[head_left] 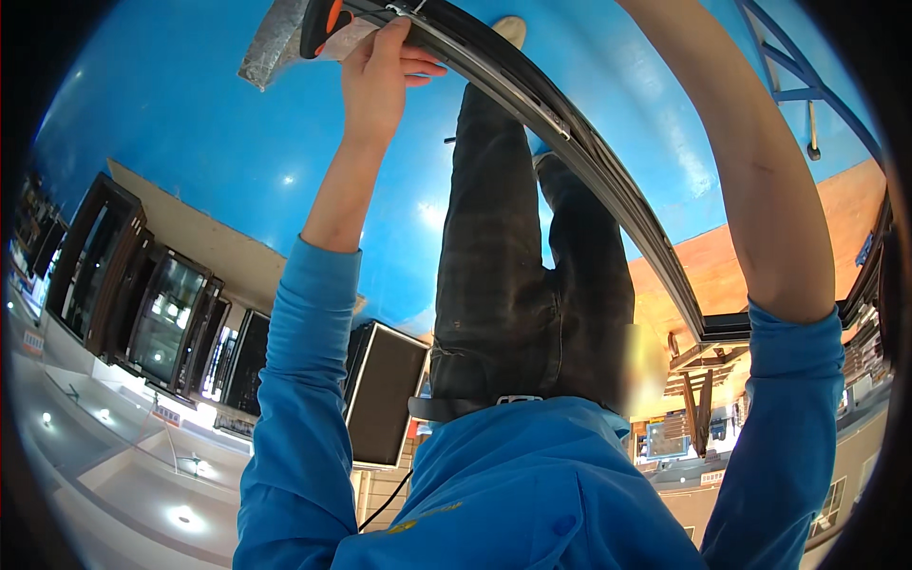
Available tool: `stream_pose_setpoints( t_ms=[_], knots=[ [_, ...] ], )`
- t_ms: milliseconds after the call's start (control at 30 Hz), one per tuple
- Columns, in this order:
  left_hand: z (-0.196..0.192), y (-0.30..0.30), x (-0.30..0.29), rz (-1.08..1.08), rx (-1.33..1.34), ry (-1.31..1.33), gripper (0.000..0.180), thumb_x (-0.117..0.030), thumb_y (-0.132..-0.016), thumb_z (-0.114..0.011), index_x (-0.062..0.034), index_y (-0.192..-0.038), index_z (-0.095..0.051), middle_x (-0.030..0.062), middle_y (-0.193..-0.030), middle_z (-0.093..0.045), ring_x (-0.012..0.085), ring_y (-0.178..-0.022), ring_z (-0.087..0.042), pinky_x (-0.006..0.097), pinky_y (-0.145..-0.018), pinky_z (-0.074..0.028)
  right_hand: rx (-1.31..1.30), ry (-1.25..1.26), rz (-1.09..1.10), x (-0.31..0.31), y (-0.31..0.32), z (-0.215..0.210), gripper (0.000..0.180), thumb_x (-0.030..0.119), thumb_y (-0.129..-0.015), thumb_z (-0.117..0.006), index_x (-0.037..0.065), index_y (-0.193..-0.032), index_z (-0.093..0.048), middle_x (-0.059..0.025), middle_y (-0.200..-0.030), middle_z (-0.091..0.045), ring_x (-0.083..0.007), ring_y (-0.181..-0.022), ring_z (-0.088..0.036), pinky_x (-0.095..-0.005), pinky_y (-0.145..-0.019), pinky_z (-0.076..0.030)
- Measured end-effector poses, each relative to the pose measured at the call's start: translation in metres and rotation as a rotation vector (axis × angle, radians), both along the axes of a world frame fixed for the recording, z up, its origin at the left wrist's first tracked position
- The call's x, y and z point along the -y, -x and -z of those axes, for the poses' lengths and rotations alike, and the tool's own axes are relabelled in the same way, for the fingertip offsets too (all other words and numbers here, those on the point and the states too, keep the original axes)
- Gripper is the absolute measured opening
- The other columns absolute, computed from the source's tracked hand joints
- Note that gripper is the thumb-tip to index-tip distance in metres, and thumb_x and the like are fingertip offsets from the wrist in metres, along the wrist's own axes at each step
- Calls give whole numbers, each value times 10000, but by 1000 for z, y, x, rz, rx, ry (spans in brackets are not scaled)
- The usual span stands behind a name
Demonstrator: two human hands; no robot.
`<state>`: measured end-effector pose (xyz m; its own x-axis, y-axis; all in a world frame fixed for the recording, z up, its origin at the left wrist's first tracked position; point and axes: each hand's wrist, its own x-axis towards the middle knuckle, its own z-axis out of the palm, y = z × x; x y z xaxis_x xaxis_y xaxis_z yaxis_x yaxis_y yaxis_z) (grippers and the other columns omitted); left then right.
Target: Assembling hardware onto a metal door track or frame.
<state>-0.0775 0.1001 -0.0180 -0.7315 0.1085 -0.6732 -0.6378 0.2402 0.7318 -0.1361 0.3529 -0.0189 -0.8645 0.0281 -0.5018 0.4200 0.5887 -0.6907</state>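
Note:
My left hand [378, 84] is at the near edge of a long dark metal frame [532, 109]. One finger reaches up onto the frame's grooved side, and the other fingers curl loosely beneath it, seeming to grip the edge. Close beside this hand is an orange and black handle [326, 21]; the rest of that tool is cut off by the upper edge. A crumpled clear plastic bag [271, 52] lies next to the handle. My right forearm [750, 161] stretches over the frame toward the top, and its hand is beyond the picture.
The frame curves down to a corner [703, 328] at the right. Several dark framed glass panels [166, 313] stand at the left, and a dark panel [388, 389] stands near my hip. Blue metal legs [793, 71] rise at the upper right over the blue floor [209, 142].

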Motion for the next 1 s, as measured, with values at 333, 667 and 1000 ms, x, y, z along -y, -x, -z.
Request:
stream_pose_setpoints(
  t_ms=[333, 667, 1000],
  knots=[
    [-12, -13, -9, -21, 98, 40, 398, -323, -1071, -589, 47, -1190, -675, 174, -950, -771, 284, -810, -788, 301, -762, -583, -18, 211, 55, 0, -10, -16, 606, 493, -1057, -466, -40, -1049, -754, -207, -1081, -760, -375, -966, -672, -454, -930, -520],
    [-37, -9, 35, -45, 6, 79, 363, -264, -1037, -644, 26, -1250, -687, 141, -958, -768, 251, -834, -768, 301, -775, -574, -41, 157, -23, -4, -6, -3, 482, 414, -988, -555, -31, -1006, -741, -117, -909, -738, -285, -795, -642, -413, -771, -523],
    [-13, -15, 29, -57, -268, -94, 277, -178, -919, -769, -4, -1135, -760, 94, -898, -762, 190, -739, -735, 289, -651, -549, 231, 598, 287, -42, -90, 17, 263, 170, -914, -669, 7, -1120, -684, -86, -980, -655, -118, -781, -552, -256, -739, -469]
  ],
)
